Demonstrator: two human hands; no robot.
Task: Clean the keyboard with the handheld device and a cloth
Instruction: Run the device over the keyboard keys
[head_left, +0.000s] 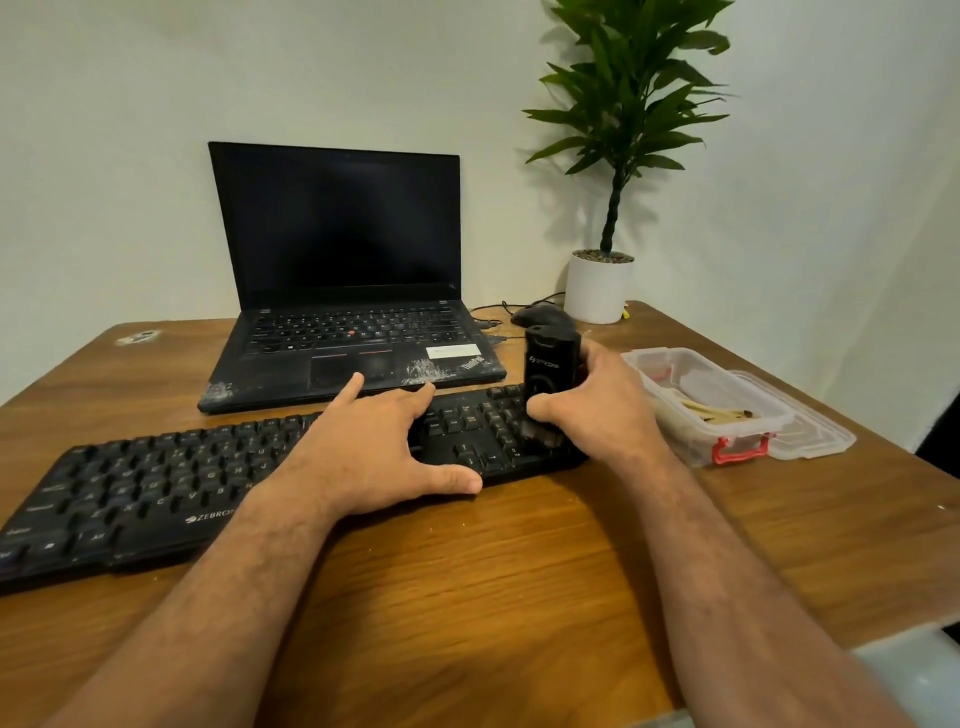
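Observation:
A black keyboard (156, 483) lies slanted across the wooden table (467, 597). My left hand (374, 452) rests flat on its middle, fingers spread, thumb at the front edge. My right hand (597, 405) grips a black handheld device (550, 369) that stands upright on the keyboard's right end, its lower tip down among the number keys. No cloth is visible.
An open black laptop (343, 312) with a dark screen sits behind the keyboard. A black mouse (540, 314) and a potted plant (600, 286) stand at the back right. A clear plastic box (706, 405) with red clips and its lid lies to the right.

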